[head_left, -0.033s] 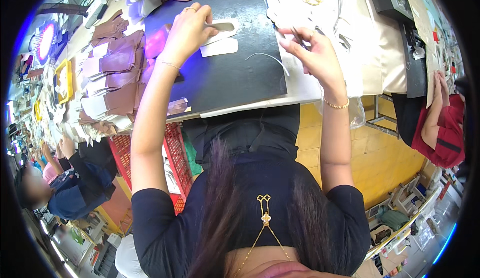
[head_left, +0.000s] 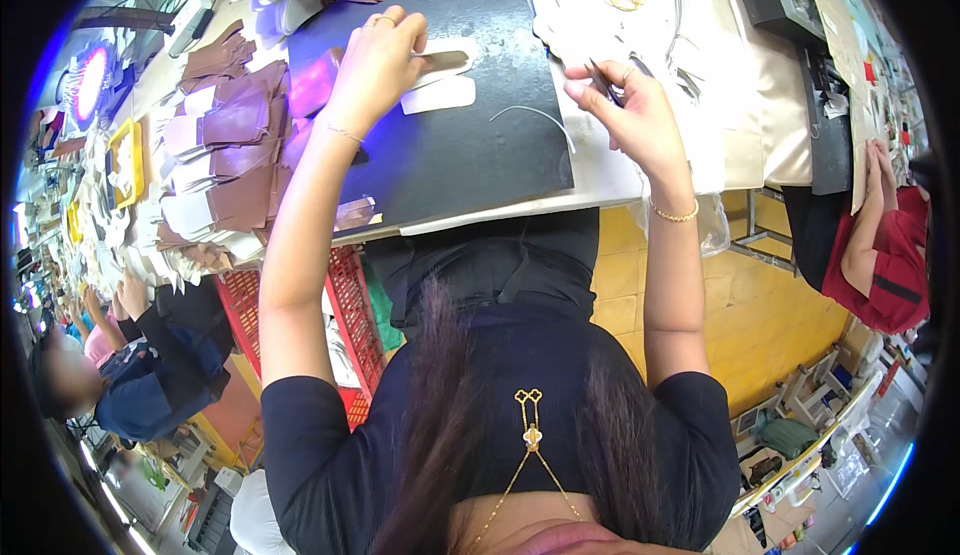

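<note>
My left hand, upper centre of frame: fingers bent, at the left end of a pale strip on the dark mat; thumb hidden, can't tell if they're pinching it. A white rounded piece lies just below the strip. My right hand, upper right of centre: thumb and fingers nearly closed around a dark pointed tool, well apart from the strip. Thin pale cord between my hands, lower down. Brown piece stacks at upper left.
</note>
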`<state>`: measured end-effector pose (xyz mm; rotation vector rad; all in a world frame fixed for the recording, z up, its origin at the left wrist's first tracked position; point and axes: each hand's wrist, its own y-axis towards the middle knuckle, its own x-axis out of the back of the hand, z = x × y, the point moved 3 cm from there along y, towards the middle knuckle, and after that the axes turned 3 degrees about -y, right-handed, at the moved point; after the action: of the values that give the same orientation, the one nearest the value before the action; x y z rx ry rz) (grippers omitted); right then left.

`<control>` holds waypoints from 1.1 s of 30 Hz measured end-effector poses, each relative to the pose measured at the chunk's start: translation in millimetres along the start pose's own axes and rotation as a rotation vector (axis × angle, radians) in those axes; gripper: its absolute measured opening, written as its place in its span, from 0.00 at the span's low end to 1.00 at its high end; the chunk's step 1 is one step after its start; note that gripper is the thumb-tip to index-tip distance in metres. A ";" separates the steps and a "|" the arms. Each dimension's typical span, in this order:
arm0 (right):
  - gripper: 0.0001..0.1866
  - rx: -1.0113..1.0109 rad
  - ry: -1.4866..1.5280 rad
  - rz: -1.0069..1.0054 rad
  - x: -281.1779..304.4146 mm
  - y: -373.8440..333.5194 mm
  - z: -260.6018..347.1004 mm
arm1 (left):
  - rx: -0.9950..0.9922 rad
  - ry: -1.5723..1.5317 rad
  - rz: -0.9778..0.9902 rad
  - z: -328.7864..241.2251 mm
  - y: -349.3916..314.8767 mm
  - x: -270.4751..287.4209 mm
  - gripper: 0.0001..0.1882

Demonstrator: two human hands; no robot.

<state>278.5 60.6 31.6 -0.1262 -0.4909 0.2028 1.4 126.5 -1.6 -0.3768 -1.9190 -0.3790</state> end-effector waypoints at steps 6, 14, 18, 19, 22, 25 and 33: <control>0.16 0.331 -0.489 -0.071 -36.7 -0.5 -15.7 | 0.066 -0.100 0.035 -14.8 -3.2 9.1 0.09; 0.14 0.189 -0.394 -0.047 -40.4 3.4 -8.6 | 0.084 -0.586 0.331 -9.9 -30.1 42.6 0.21; 0.13 0.019 -0.077 0.031 -19.8 -11.7 -13.0 | -0.188 -0.368 0.326 -49.6 -65.6 8.7 0.19; 0.12 -0.039 -0.011 0.065 -18.6 -16.2 -15.2 | -0.153 -0.278 0.182 -59.7 -74.1 0.8 0.18; 0.10 -0.102 0.003 0.154 -25.4 -18.6 -18.2 | 0.021 -0.198 -0.138 -71.8 -107.4 -8.7 0.16; 0.10 -0.115 -0.075 0.213 -40.0 -11.3 -15.0 | 0.065 -0.154 -0.253 -81.9 -139.7 -18.4 0.16; 0.15 -0.033 -0.213 0.495 -98.9 14.3 22.9 | -0.019 -0.100 -0.306 -80.8 -163.8 -36.3 0.14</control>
<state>179.9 54.0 4.2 -0.2602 -0.6706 0.6981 10.9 -58.5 -20.4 -0.1137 -2.0769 -0.5882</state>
